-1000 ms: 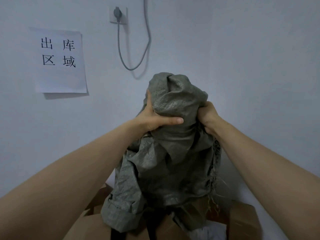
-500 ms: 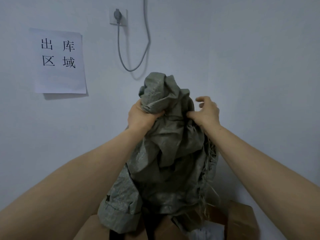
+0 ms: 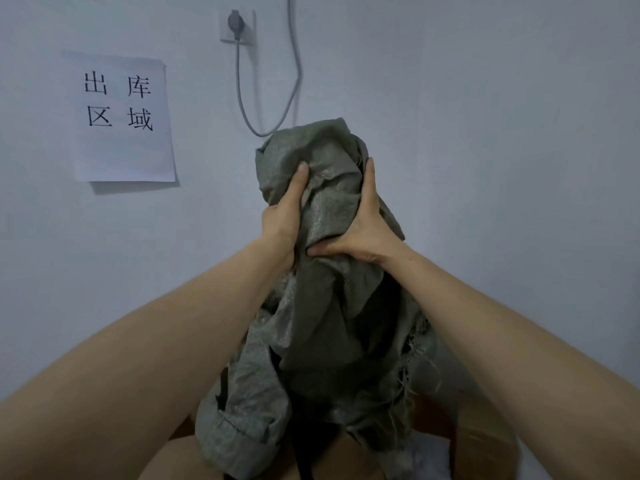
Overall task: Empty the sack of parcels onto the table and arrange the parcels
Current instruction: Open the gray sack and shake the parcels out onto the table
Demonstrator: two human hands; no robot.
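A grey-green woven sack hangs upside down in front of me, its closed end bunched at the top and its frayed open mouth at the bottom. My left hand grips the bunched cloth on the left, thumb pointing up. On the right, my right hand grips the same bunch, fingers wrapped round the fabric. Below the sack's mouth lie brown cardboard parcels and a white soft parcel, partly hidden by the sack and my arms.
A white wall stands close ahead. It carries a paper sign at the left and a socket with a grey cable above the sack. The table is hidden under the parcels.
My right hand, which had let go and opened, has closed on the sack again. My left hand shifted its grip lower with the thumb up. The sack's top rose a little.
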